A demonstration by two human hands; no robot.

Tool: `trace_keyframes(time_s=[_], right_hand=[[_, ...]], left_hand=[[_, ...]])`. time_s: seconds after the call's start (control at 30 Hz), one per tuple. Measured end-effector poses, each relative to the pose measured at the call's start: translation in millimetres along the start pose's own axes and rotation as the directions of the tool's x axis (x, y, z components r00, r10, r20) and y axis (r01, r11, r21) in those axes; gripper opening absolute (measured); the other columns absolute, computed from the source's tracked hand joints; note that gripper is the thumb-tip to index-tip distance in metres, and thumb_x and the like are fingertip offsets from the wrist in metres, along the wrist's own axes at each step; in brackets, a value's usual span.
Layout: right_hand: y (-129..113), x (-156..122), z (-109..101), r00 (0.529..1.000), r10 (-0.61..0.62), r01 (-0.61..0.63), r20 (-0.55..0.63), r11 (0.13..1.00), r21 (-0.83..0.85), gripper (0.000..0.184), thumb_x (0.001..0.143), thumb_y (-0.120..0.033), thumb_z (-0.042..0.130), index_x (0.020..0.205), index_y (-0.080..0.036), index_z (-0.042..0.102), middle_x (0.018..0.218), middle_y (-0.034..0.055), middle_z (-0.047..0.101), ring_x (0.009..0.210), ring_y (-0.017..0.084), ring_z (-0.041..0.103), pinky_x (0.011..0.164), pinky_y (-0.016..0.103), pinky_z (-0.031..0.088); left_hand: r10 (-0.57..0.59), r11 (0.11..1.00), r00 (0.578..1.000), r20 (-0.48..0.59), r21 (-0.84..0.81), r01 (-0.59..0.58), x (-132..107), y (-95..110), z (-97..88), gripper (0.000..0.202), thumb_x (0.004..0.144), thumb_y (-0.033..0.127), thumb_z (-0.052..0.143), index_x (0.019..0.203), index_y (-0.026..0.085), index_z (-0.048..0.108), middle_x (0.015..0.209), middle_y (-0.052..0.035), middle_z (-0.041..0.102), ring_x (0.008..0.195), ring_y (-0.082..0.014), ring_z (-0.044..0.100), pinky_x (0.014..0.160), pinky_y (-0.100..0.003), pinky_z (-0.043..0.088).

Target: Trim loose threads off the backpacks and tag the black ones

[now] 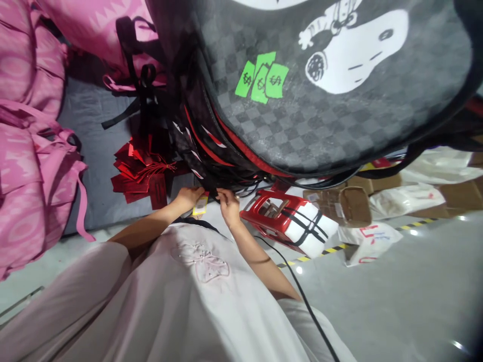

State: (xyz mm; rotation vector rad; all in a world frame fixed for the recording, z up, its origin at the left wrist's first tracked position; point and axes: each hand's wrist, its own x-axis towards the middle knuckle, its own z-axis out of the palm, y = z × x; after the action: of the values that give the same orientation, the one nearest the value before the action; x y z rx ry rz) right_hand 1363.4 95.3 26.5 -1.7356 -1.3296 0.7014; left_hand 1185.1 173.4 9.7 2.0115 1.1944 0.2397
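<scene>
A large black and grey checkered backpack (294,136) with a white cartoon dog print and green banknote prints fills the upper view. My left hand (189,197) and my right hand (229,205) are close together at its lower edge. Between them runs a short piece of black strap (212,194), pinched by my right fingers. My left fingers are closed beside it, and what they grip is too small to make out. A yellow-edged tag (200,205) hangs just below my left fingertips. To the left of the backpack lies a fanned bundle of red tags (140,168) with red strings.
Pink backpacks (28,130) are piled at the left on a grey surface (94,110). At the right stands a red stool (269,213) with a white block strapped on by black bands. Cardboard boxes (354,206) and white plastic bags (407,201) lie beyond it. A black cable (302,286) crosses the floor area.
</scene>
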Motion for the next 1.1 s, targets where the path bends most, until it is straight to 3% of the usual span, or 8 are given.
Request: trace_keyframes(time_s=[0.17,0.27,0.37,0.57,0.73,0.87,1.0,1.1], right_hand=[[-4.5,6.8,1.7,0.991,0.065,-0.057,0.118,0.996,-0.064,0.021,0.092,-0.037,0.047,0.090,-0.025,0.064,0.079,-0.0006,0.069,0.071,0.017,0.066,0.079,0.029,0.050],[-4.8,11.3,1.2,0.980,0.108,-0.098,0.166,0.993,-0.070,0.019,0.090,-0.037,0.049,0.089,-0.026,0.065,0.077,-0.0014,0.067,0.070,0.017,0.063,0.080,0.029,0.050],[-3.4,14.7,0.7,0.978,0.108,-0.107,0.177,0.994,-0.016,0.023,0.090,-0.036,0.046,0.094,-0.026,0.067,0.079,0.0001,0.068,0.075,0.017,0.064,0.082,0.030,0.051],[-0.2,16.0,-0.5,0.981,0.083,-0.087,0.176,0.996,0.018,0.022,0.084,-0.025,0.048,0.092,-0.024,0.069,0.091,0.0027,0.070,0.088,0.019,0.064,0.093,0.033,0.050],[4.0,12.0,-2.5,0.957,0.192,-0.227,0.215,0.962,0.152,0.021,0.082,-0.031,0.049,0.093,-0.025,0.066,0.074,-0.0007,0.066,0.062,0.015,0.061,0.071,0.031,0.055],[8.1,16.4,-8.2,0.919,0.274,-0.340,0.282,0.914,0.221,0.020,0.076,-0.041,0.056,0.085,-0.024,0.059,0.070,-0.0017,0.065,0.059,0.014,0.061,0.058,0.027,0.052],[9.3,22.8,-16.8,0.902,0.295,-0.370,0.314,0.904,0.213,0.020,0.072,-0.041,0.059,0.080,-0.023,0.060,0.066,-0.0021,0.063,0.059,0.014,0.058,0.058,0.026,0.049],[4.8,22.9,-21.5,0.923,0.239,-0.284,0.301,0.952,0.112,0.013,0.074,-0.035,0.058,0.077,-0.023,0.063,0.066,-0.0029,0.061,0.062,0.014,0.056,0.063,0.025,0.046]], left_hand=[[0.125,0.985,0.992,-0.019,0.125,-0.122,-1.0,12.0,-7.0,0.020,0.093,0.026,0.052,0.093,0.019,0.071,0.132,-0.0135,0.060,0.124,-0.0316,0.052,0.100,-0.043,0.039],[0.077,0.995,0.997,-0.014,0.058,-0.076,1.2,18.3,-5.3,0.016,0.089,0.027,0.058,0.093,0.018,0.071,0.111,-0.0146,0.069,0.109,-0.0310,0.061,0.092,-0.042,0.044],[0.029,0.998,0.999,-0.033,-0.049,-0.030,5.2,21.6,1.5,0.017,0.090,0.029,0.057,0.095,0.018,0.070,0.091,-0.0099,0.072,0.091,-0.0250,0.067,0.082,-0.035,0.048],[0.043,0.936,0.995,-0.089,-0.344,-0.071,7.1,22.8,13.6,0.015,0.088,0.020,0.057,0.097,0.017,0.069,0.092,-0.0027,0.074,0.083,-0.0136,0.068,0.076,-0.022,0.050],[0.002,0.840,0.987,-0.163,-0.534,-0.090,7.7,17.8,20.1,0.011,0.082,0.023,0.065,0.086,0.016,0.073,0.090,-0.0048,0.072,0.080,-0.0135,0.066,0.073,-0.023,0.051],[-0.016,0.714,0.995,-0.094,-0.698,-0.054,12.2,17.8,26.0,0.021,0.083,0.031,0.062,0.087,0.012,0.071,0.072,-0.0029,0.068,0.051,-0.0086,0.055,0.053,-0.021,0.047],[0.021,0.725,0.999,-0.048,-0.687,-0.048,11.5,20.9,24.0,0.019,0.083,0.026,0.060,0.088,0.013,0.073,0.077,-0.0033,0.070,0.062,-0.0099,0.060,0.063,-0.021,0.050],[0.057,0.807,0.998,-0.019,-0.587,-0.058,8.1,23.1,17.6,0.017,0.082,0.021,0.060,0.085,0.017,0.076,0.085,-0.0025,0.069,0.077,-0.0119,0.063,0.072,-0.021,0.050]])
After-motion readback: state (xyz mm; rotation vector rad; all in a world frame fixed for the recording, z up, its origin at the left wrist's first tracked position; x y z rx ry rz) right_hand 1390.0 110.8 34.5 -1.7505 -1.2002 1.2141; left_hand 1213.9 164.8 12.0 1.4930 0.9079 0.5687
